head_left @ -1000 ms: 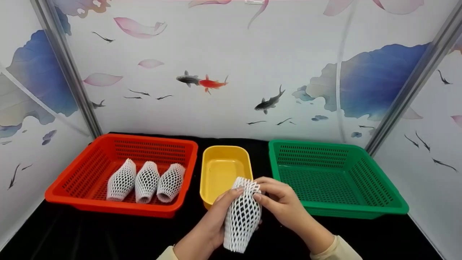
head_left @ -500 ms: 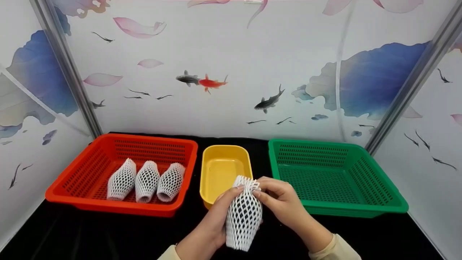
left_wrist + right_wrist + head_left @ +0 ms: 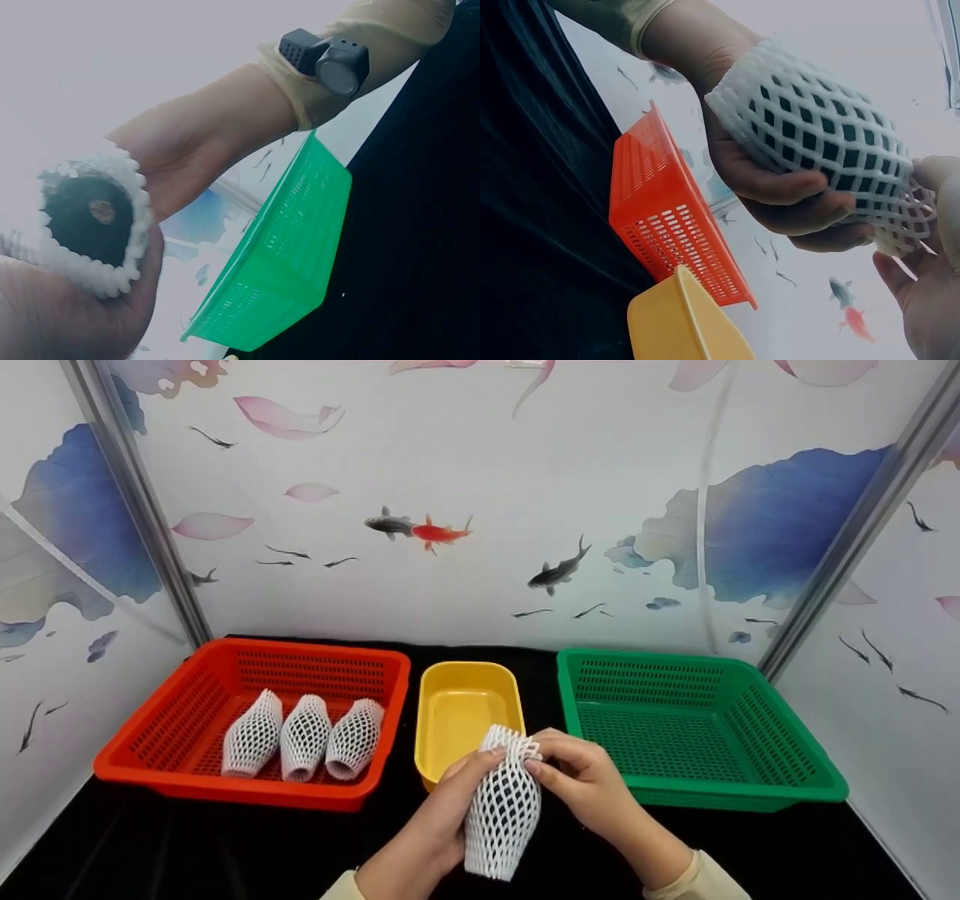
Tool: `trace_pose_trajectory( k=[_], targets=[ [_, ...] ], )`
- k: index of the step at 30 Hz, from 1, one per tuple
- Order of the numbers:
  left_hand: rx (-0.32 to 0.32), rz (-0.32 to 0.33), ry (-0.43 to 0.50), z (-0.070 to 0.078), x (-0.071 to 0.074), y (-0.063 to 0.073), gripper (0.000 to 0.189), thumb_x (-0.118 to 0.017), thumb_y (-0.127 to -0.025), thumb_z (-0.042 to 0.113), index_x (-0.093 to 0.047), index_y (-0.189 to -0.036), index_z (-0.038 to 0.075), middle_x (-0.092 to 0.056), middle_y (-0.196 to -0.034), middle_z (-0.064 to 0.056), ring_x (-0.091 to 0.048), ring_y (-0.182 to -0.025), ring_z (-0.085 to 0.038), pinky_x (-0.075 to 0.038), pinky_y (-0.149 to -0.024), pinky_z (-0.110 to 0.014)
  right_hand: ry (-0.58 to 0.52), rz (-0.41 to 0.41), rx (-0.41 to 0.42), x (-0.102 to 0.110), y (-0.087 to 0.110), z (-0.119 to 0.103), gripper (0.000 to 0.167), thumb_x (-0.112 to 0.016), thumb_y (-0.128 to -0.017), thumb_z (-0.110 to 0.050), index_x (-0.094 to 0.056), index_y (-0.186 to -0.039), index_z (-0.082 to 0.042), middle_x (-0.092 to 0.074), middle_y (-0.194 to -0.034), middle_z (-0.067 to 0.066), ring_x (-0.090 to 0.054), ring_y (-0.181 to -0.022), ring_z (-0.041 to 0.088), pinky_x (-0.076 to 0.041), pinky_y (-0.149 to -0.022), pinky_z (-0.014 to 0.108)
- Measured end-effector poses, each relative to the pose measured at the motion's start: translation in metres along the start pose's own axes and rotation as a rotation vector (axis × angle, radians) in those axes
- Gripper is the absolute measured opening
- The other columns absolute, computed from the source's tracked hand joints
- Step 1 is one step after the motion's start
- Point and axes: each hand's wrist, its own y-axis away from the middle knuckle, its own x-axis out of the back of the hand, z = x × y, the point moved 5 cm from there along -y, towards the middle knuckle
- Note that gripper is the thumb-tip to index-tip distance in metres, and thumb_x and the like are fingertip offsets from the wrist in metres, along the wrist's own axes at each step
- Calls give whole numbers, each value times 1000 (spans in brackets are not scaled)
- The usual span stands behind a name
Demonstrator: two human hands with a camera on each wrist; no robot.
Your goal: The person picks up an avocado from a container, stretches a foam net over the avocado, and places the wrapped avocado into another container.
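Note:
A white foam net sleeve (image 3: 504, 821) is held up in front of me, standing nearly upright. Through its mesh shows a dark fruit (image 3: 86, 225), whose end in the left wrist view is rounded with a brown scar, much like an avocado's. My left hand (image 3: 450, 802) grips the sleeve from the left, thumb on the near side and fingers curled behind, as the right wrist view shows. With thumb and fingers, my right hand (image 3: 589, 780) pinches the gathered upper end of the net.
A red basket (image 3: 225, 795) at left holds three more foam net sleeves (image 3: 306, 739) lying side by side. Behind my hands stands a yellow tub (image 3: 431, 720), and a green basket (image 3: 742, 796) sits at right. Black cloth (image 3: 187, 855) covers the table; printed panels enclose it.
The sleeve shifts slightly right and then back left in my left hand. My right fingers stay at its upper end throughout. The baskets and tub have not moved.

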Motion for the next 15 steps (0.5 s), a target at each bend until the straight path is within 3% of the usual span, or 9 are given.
trace_pose_trajectory(
  k=[9,15],
  targets=[
    [72,-40,78,-1,6,5,48,-50,-96,44,-53,-128,7,-63,-102,-6,-61,-89,-16,-51,-79,-32,17,26,-26,2,2,2,24,-56,-90,16,-69,-103,1,-67,-104,16,-61,-97,23,-50,-87,29],
    [143,-107,172,-1,9,10,57,-45,-97,47,-43,-137,5,-62,-106,-13,-62,-90,-25,-52,-81,-49,36,66,-117,7,4,2,20,-54,-95,7,-69,-107,2,-67,-107,15,-61,-100,22,-51,-87,29]
  ],
)
